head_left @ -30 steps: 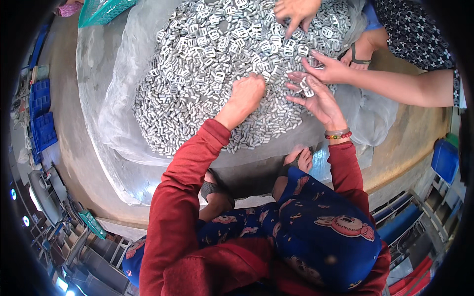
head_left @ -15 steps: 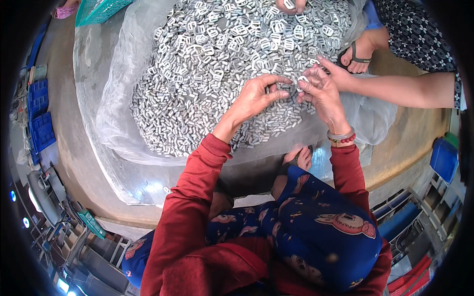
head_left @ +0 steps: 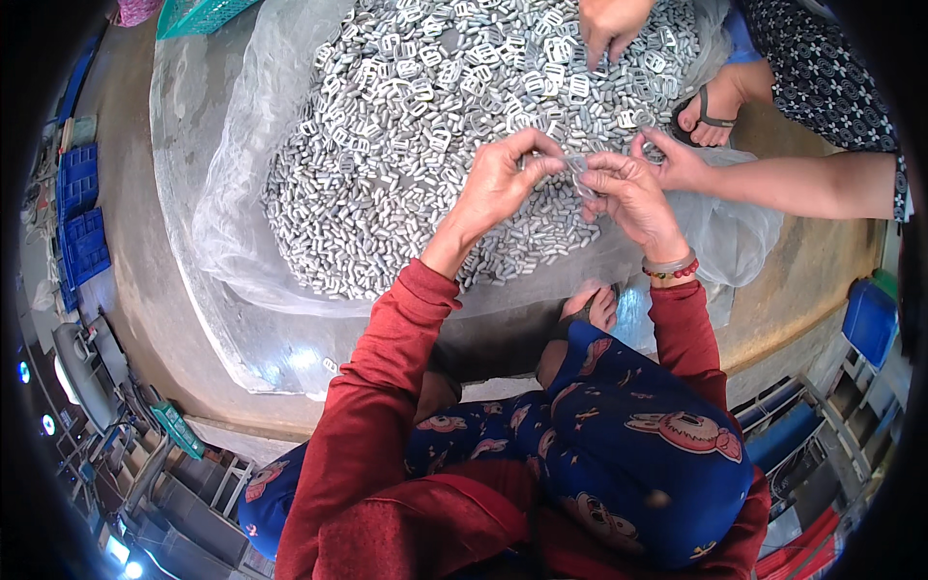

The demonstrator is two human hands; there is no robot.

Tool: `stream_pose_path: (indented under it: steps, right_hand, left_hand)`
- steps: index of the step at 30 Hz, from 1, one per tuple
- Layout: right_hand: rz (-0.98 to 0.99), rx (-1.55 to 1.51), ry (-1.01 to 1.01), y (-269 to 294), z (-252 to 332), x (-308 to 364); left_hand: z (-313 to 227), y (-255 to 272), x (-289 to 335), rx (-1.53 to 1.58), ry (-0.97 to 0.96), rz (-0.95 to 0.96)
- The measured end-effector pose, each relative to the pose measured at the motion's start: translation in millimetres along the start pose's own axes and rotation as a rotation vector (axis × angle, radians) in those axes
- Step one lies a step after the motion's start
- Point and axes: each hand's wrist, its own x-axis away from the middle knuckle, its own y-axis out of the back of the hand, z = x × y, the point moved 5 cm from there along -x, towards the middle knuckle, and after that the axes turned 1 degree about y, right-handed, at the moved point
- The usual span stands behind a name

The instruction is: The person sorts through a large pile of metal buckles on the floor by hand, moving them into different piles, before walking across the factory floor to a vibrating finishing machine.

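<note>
In front of me lies a broad heap of small grey cylindrical pellets, with many flat metal slide buckles mixed in, mostly toward the far side. Above its near right part my two hands meet. My right hand grips a pale metal buckle between thumb and fingers; whether more than one is in it I cannot tell. The thumb and forefinger of my left hand are closed on the buckle's left edge. Both hands are raised off the pellets.
White netting spreads under the heap. A co-worker's forearm reaches in from the right, its hand beside mine; the co-worker's other hand picks at the far edge. A green basket stands far left, blue crates at left.
My left hand has closed from an open pinch onto the buckle, and both hands are together. The co-worker's far hand has come down into the heap. The view has shifted slightly.
</note>
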Motion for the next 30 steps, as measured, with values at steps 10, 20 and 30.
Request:
stream_pose_path:
  steps: [10,20,30]
  right_hand:
    - [0.071,-0.145,0.14,6,41,25]
    - [-0.203,1.434,0.469,0,-25,-46]
    - [-0.066,1.138,0.36,14,-28,-35]
  left_hand:
    - [16,52,5,0.993,0.175,-0.072]
    - [58,-1,1,-0.848,0.127,-0.001]
    - [54,-15,13,-0.945,-0.12,0.068]
